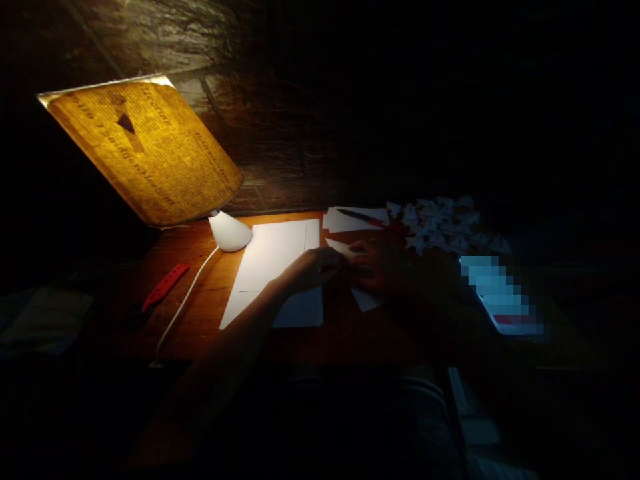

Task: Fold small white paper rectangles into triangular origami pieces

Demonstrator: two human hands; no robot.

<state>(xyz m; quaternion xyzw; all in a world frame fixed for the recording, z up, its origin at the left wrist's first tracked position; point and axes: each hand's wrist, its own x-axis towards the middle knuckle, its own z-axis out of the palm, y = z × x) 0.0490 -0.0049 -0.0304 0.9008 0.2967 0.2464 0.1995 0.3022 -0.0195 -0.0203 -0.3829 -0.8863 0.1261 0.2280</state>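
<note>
In the head view, I have the left hand (323, 268) and right hand (377, 263) close together at a small white sheet (371, 300), mid-table, just right of larger sheets (280, 257). Fingers curl at the paper, but it is too dark to tell whether either hand grips it. I judge the step to be folding or positioning this sheet; the next move calls for steady fingers and aligned edges. Folded paper pieces (435, 227) lie far right.

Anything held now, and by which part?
Can't tell: left hand and right hand meet over the angled white paper, near its middle, but shadow hides any grip.
</note>
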